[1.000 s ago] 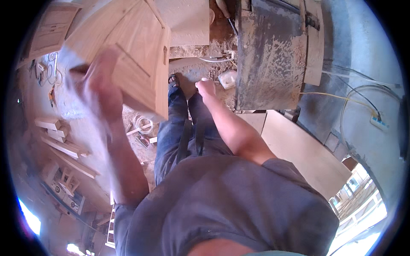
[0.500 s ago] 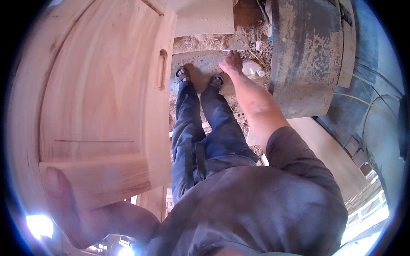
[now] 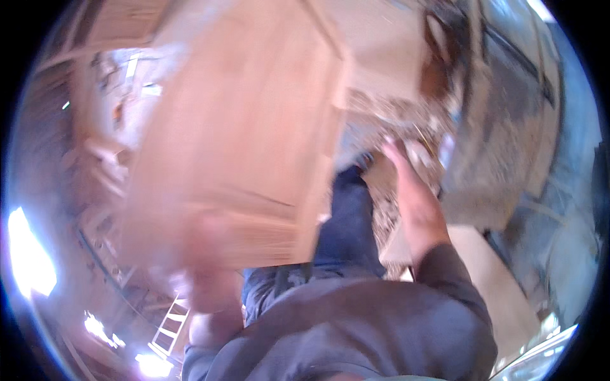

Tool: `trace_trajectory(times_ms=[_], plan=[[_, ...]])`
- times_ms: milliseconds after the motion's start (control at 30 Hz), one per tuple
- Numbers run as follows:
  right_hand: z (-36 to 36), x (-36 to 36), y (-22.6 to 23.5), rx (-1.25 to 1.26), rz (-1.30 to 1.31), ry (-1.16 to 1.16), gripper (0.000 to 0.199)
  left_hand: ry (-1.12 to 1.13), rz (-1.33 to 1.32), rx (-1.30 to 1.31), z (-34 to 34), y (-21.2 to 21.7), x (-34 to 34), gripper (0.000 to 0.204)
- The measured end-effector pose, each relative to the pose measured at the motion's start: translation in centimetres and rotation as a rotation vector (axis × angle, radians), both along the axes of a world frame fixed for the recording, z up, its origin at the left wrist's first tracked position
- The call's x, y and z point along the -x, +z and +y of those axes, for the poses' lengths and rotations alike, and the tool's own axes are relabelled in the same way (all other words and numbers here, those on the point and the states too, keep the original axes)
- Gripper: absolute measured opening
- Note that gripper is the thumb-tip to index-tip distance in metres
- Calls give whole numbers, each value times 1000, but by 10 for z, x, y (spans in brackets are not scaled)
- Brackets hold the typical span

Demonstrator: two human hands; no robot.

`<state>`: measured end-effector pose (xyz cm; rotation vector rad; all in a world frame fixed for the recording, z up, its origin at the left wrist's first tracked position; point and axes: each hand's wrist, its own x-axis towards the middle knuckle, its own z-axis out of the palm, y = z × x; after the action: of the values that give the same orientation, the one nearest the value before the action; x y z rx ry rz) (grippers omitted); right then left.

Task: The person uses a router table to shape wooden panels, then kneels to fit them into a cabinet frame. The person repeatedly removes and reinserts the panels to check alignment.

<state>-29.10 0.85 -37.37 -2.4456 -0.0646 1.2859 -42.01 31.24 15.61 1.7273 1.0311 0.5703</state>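
A pale wooden door (image 3: 248, 120) with a raised panel stands upright on my left, its face blurred by motion. My left hand (image 3: 208, 247) is against the lower part of its face, and the fingers are smeared. My right arm reaches down and away from me. At its end, my right hand (image 3: 394, 151) is over the dusty ground, near a whitish plastic jug (image 3: 418, 154). Blur hides the right fingers, and I cannot make out anything in them.
A worn, dust-covered board (image 3: 492, 152) stands at the right. Below it lies a pale flat panel (image 3: 489, 279). Wood shavings (image 3: 386, 219) cover the ground by my leg. A white ladder-like frame (image 3: 169, 327) shows at the lower left.
My view has swung left, so the door and my right hand appear further right. More of the workshop shows on the left. The door's face now looks tilted, and the picture is more blurred.
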Motion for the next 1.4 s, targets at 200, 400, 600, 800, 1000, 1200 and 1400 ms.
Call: trace_trajectory(times_ms=[200,400,600,800,1000,1200,1400], plan=[[93,59,53,-746,383,-997,32,-203,-101,415,82,-26,6,58],[315,75,254,-1356,472,-1516,61,-496,-344,749,257,-72,14,60],[533,82,333,-910,621,-2150,69,-622,-137,918,488,-56,31,59],[701,46,365,-949,308,-1791,71,-622,13,728,666,-53,63,51],[783,-13,371,-1181,247,-1644,64,-700,359,488,765,-31,51,47],[837,-59,429,-1187,-41,-1558,53,-791,424,46,804,-18,-9,43],[875,-135,435,-1154,-88,-1520,47,-692,302,-47,806,-12,-150,51]])
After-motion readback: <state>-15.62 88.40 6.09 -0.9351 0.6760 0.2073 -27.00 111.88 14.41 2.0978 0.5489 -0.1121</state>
